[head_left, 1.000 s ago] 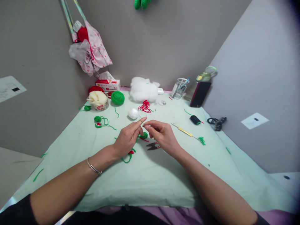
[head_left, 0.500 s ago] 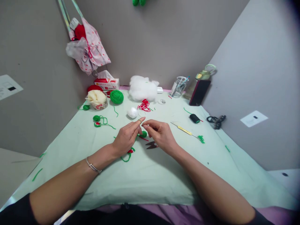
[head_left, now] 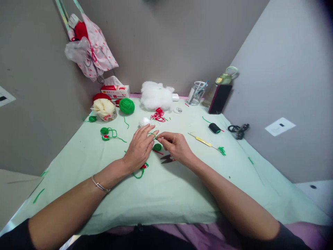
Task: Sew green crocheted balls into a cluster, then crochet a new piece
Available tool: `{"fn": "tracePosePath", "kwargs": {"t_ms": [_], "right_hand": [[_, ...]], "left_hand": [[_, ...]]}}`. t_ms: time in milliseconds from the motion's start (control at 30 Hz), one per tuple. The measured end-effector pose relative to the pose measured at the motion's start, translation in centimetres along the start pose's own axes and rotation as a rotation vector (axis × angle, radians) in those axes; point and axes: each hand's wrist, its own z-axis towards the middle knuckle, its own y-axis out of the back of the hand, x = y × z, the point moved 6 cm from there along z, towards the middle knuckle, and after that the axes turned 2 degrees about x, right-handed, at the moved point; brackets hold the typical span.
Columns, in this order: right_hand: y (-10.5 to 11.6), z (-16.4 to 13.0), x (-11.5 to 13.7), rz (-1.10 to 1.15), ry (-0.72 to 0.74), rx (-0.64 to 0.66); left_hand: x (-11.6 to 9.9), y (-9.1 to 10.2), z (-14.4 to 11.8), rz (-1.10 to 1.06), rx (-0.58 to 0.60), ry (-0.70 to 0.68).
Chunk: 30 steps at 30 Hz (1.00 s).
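Observation:
My left hand (head_left: 139,146) is held palm down with its fingers stretched out. A strand of green yarn (head_left: 154,134) loops around one of its fingers. Close beside it, my right hand (head_left: 174,145) pinches the yarn between thumb and forefinger. Under the hands lies a small round green crochet piece (head_left: 157,147) with a bit of red yarn. Dark thread snips (head_left: 166,159) rest below my right hand, partly covered. A red and green crochet piece (head_left: 144,166) with a green tail sits by my left wrist. My left fingers partly hide a white yarn ball (head_left: 144,122).
Further back are white stuffing (head_left: 156,95), tangled red yarn (head_left: 158,115), a green yarn ball (head_left: 127,106) and a tub (head_left: 110,116). To the right lie a yellow-handled crochet hook (head_left: 203,141) and a black thread spool (head_left: 214,128). A phone (head_left: 220,99) leans on a bottle (head_left: 224,79).
My left hand has turned from edge-on to palm down and its fingers have spread. The green loop around its finger shows more clearly. The view has shifted slightly.

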Motion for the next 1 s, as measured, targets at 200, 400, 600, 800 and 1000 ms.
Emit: {"fn": "tracePosePath", "kwargs": {"t_ms": [200, 400, 600, 800, 1000], "right_hand": [[0.0, 0.1, -0.1, 0.035, -0.025, 0.005], [0.0, 0.0, 0.0, 0.055, -0.047, 0.002], [-0.2, -0.2, 0.5, -0.024, 0.001, -0.009], [-0.4, -0.8, 1.2, -0.264, 0.119, -0.036], [-0.8, -1.3, 1.5, -0.415, 0.196, -0.049]], "left_hand": [[0.1, -0.2, 0.1, 0.016, 0.044, 0.011], [0.1, -0.2, 0.2, 0.013, 0.078, 0.021], [0.4, 0.4, 0.5, -0.193, 0.017, 0.054], [0.4, 0.9, 0.4, -0.409, 0.023, 0.134], [0.4, 0.7, 0.3, -0.571, 0.036, 0.238]]}}
